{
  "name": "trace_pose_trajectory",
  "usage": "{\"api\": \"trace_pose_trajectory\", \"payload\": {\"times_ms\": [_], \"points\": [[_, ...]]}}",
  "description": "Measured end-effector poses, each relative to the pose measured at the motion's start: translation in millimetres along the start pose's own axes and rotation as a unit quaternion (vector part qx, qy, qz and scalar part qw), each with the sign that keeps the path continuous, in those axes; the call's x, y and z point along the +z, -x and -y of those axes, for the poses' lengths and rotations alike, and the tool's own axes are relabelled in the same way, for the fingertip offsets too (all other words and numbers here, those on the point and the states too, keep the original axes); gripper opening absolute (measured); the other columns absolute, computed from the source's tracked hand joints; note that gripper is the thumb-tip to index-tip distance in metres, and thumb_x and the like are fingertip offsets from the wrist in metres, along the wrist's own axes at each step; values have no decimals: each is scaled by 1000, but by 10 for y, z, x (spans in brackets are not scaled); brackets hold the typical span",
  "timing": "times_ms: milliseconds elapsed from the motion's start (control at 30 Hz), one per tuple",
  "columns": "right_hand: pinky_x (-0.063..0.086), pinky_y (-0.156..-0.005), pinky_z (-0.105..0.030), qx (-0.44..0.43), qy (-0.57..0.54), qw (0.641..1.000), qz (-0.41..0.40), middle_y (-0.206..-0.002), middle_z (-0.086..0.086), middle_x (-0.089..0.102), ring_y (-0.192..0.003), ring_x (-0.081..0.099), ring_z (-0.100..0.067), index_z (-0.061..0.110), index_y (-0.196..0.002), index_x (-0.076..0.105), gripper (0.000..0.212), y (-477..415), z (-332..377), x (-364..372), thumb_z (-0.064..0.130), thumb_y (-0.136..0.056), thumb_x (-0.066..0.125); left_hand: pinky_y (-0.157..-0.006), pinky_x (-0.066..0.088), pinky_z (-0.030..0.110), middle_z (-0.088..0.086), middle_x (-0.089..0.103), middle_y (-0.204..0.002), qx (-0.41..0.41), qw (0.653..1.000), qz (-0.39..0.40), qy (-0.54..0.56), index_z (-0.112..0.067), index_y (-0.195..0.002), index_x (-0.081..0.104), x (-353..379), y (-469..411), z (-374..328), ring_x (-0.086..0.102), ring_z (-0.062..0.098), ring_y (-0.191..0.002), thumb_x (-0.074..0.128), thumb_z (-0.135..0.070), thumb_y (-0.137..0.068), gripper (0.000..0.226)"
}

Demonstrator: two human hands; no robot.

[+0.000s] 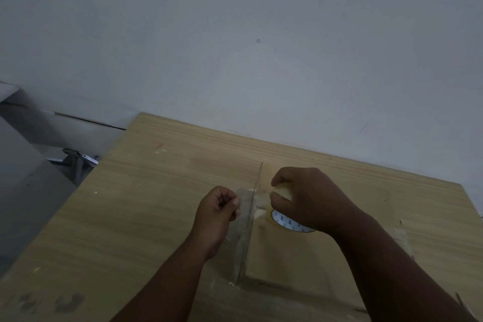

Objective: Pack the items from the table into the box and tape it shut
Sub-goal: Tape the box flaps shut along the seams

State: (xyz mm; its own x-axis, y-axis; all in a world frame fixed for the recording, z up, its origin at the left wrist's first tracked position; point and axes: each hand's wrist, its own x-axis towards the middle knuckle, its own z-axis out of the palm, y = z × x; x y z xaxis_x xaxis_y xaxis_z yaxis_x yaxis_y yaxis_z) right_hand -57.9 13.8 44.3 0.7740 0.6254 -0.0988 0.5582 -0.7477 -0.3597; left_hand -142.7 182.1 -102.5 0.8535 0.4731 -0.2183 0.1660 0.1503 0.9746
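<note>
The right hand (311,198) covers most of the tape roll (287,225), leaving only a sliver of its printed core, whose lettering is too small to read. The box (287,256) blends into the table (146,206) in the dim light, and the right forearm hides its right side. Both forearms run off the bottom edge. Dark clutter (75,162) beyond the table's left edge is too blurred to identify

Wood-grain table (146,206) w/ pale chips, dark smudges near front-left; plain wall (235,34) behind, small screw (258,40).
</note>
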Motion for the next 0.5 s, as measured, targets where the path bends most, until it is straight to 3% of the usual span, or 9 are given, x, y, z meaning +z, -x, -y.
{"api": "trace_pose_trajectory", "payload": {"times_ms": [167, 500], "points": [[44, -72, -23, -2, 41, 999, 10, -104, 10, 73, -82, 59, -7, 26, -112, 72, 31, -57, 108, 11, 44, -89, 62, -65, 47, 33, 5, 64, -69, -18, 1000, -4, -6, -4, -90, 62, 4, -30, 38, 56, 18, -66, 58, 1, -98, 10], [51, -78, -27, 0, 72, 997, 3, -104, 7, 71, -92, 64, -15, 26, -112, 71, 34, -83, 180, 58, 47, -88, 60, -62, 45, 29, 4, 63, -68, -33, 999, 12, -12, -4, -90, 61, 94, -25, 175, 53, 16, -65, 57, 0, -98, 9]]}}
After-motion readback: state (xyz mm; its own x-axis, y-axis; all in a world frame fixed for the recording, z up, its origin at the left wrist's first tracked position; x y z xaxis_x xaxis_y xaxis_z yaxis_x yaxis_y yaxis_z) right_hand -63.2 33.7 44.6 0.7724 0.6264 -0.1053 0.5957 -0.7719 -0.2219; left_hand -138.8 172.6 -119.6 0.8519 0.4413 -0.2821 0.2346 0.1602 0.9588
